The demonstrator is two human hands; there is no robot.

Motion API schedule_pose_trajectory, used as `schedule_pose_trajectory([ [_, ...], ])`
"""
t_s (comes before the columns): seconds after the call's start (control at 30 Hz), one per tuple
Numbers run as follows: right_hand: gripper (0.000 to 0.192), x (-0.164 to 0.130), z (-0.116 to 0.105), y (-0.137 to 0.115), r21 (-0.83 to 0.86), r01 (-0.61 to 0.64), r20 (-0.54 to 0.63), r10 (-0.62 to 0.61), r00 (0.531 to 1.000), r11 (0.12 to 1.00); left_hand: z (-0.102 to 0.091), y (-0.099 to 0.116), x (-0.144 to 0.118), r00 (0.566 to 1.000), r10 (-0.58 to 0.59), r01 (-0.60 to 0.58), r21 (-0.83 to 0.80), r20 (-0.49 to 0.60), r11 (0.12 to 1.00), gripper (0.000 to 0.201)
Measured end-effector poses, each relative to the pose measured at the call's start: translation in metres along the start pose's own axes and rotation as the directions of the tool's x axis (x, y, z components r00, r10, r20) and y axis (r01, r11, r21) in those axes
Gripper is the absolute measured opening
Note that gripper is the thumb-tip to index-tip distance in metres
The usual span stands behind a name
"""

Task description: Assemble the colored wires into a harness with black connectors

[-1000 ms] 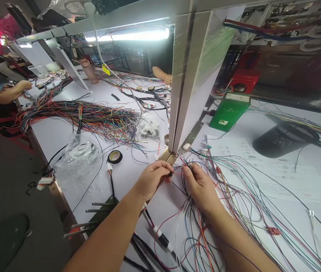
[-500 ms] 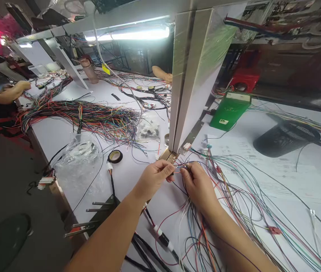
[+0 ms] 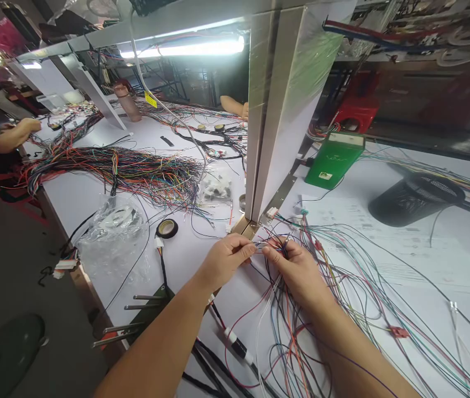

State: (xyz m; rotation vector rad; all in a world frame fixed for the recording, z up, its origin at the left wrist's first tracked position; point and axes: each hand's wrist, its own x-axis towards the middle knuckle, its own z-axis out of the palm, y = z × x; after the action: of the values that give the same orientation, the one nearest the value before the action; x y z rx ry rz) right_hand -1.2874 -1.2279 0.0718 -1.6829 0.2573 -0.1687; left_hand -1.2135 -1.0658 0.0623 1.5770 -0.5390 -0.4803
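No legible text, brand, number or sign showing anywhere in view. Printing running in faint grey lines across the paper sheet (image 3: 401,249) on the bench, too small and pale to read; a white label sitting on the green box (image 3: 329,161) and a yellow tag (image 3: 150,99) hanging from the white cable, both carrying marks too blurred to make out.

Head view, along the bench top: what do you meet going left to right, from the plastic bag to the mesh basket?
Plastic bag → tape roll → left hand → right hand → green box → mesh basket.
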Motion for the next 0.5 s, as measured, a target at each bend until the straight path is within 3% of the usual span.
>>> schedule_pose_trajectory([
  [0.1, 0.029, 0.0007, -0.0003, -0.0016, -0.141, -0.012, -0.010, 0.011, 1.000, 0.990, 0.0006, -0.0021, -0.0012, 0.992, -0.124, 0.125, -0.130, 0.011, 0.984, 0.027],
  [0.23, 0.031, -0.0001, 0.0001, -0.0016, -0.101, -0.038, -0.056, 0.032, 0.998, 0.994, 0.0019, -0.0021, -0.0018, 0.971, -0.219, 0.239, -0.418, 0.095, 0.876, 0.029],
  [0.37, 0.032, -0.0011, 0.0018, -0.0012, -0.081, -0.098, -0.101, 0.089, 0.991, 0.992, 0.0011, 0.0011, -0.0012, 0.965, -0.219, 0.260, -0.602, 0.143, 0.755, 0.039],
  [0.5, 0.029, -0.0016, 0.0020, -0.0033, -0.156, -0.115, -0.105, 0.099, 0.989, 0.981, -0.0005, 0.0018, 0.0002, 0.957, -0.269, 0.271, -0.647, 0.106, 0.712, 0.036],
])
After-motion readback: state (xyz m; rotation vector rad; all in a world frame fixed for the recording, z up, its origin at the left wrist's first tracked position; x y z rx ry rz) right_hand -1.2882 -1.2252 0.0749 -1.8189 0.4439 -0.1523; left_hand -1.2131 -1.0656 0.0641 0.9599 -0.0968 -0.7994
